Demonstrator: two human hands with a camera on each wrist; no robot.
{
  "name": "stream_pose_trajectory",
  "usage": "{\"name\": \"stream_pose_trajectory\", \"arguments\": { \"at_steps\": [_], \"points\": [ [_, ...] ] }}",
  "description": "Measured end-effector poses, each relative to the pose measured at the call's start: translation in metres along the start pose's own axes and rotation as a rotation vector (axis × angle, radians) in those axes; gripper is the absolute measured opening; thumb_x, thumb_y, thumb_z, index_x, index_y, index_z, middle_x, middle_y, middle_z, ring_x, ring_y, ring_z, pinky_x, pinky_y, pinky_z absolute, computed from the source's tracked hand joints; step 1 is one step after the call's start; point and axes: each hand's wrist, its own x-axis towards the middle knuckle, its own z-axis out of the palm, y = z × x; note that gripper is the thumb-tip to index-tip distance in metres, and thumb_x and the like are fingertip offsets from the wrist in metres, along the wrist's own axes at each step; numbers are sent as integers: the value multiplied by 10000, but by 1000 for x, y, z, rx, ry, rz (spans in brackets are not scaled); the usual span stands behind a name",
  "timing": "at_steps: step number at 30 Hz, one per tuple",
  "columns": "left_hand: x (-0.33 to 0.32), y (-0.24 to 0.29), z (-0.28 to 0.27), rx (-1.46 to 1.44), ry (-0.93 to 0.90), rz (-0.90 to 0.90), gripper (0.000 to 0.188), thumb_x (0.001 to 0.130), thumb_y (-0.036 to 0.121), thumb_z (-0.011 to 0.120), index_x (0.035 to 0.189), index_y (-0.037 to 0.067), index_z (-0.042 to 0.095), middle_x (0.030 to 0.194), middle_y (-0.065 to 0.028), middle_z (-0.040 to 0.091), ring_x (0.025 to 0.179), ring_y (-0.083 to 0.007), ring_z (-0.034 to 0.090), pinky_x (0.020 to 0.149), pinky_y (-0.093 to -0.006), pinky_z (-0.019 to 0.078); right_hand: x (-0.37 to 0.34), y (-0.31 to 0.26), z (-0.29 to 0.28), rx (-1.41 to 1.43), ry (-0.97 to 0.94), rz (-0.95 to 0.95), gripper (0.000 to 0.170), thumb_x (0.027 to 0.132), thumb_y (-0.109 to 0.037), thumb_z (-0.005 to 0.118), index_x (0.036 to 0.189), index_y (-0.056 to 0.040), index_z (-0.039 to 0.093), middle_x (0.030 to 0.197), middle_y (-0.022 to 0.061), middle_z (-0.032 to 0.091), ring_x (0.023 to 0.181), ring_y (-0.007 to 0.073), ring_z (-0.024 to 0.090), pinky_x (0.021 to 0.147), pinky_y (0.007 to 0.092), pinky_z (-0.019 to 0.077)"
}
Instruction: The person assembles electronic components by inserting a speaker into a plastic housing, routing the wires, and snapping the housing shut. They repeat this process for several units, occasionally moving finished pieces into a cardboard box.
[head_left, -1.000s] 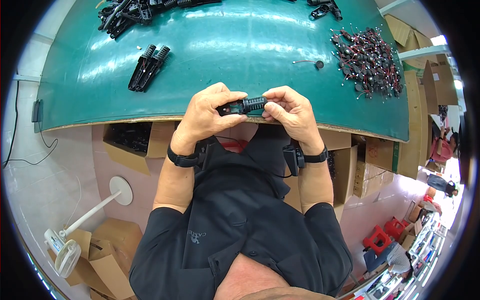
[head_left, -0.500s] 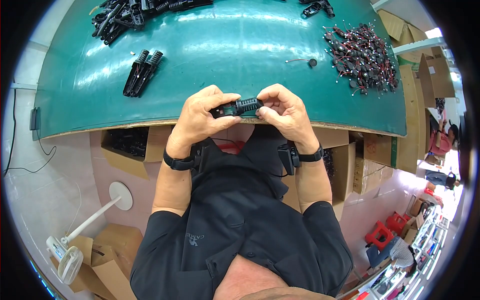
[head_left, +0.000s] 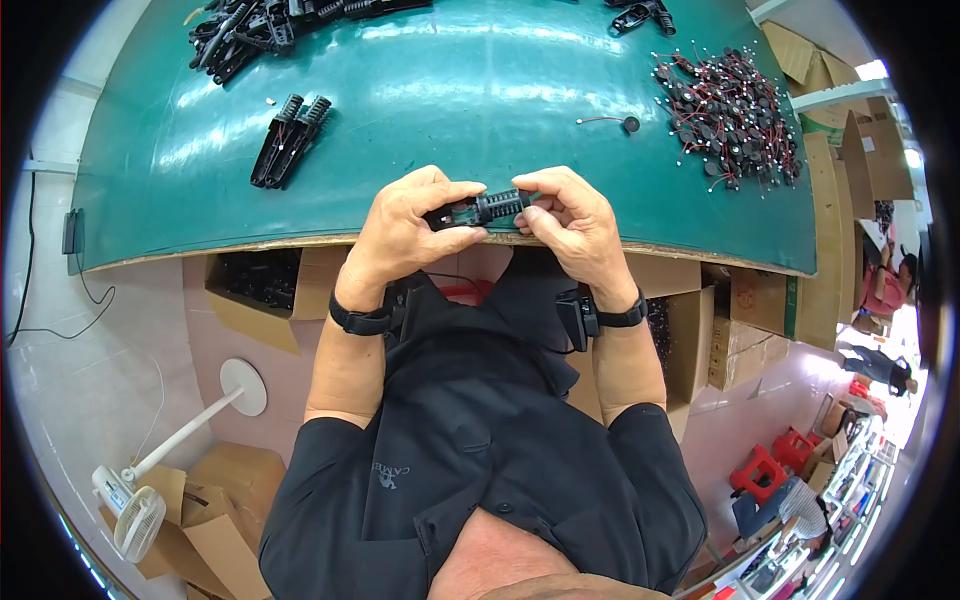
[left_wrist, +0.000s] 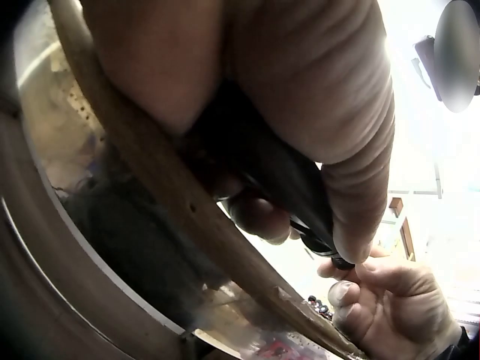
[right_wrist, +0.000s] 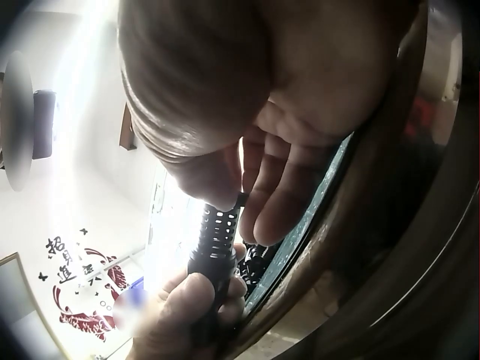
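A black plastic housing (head_left: 503, 205) with a slotted, ribbed cylindrical end lies crosswise between both hands, over the table's front edge. My left hand (head_left: 405, 222) grips its wider body between thumb and fingers; an open hollow shows there. At the ribbed end, the thumb and fingertips of my right hand (head_left: 575, 218) pinch the tip. The right wrist view shows the slotted cylinder (right_wrist: 218, 231) below the right thumb, with the left hand (right_wrist: 184, 304) around the body. From the left wrist view, the housing's dark body (left_wrist: 281, 169) is largely covered by the left fingers.
Two similar black housings (head_left: 290, 140) lie on the green table (head_left: 450, 120) at left. A heap of black parts (head_left: 250, 35) sits at the far left. Right, small black discs with red wires (head_left: 735, 120) are piled, one single disc (head_left: 630, 125) apart. Cardboard boxes (head_left: 255, 310) stand below.
Both hands keep hold of the housing in nearly the same place. The right fingers shift slightly at the ribbed tip, and the ribbed end has turned a little. The head view has swayed slightly.
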Motion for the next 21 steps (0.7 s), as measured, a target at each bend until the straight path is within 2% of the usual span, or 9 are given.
{"name": "stream_pose_trajectory", "arguments": {
  "at_steps": [9,21],
  "points": [
    [1,-1,-2,-9,-20,2,494,702,116,922,1180,79,799,789,-44,597,739,-180,575,672,-321,464,0,5,0,32,-10,-49,345,931,162,626,1242,28,693,1198,95,633,926,133,717,821,251,619],
    [1,-1,-3,-31,-36,7,491,709,114,919,1182,66,795,792,-46,618,750,-179,581,684,-318,468,-1,10,-5,-20,-17,-85,332,903,121,737,1217,13,726,1167,88,679,1054,131,671,886,257,578]
  ]
}}
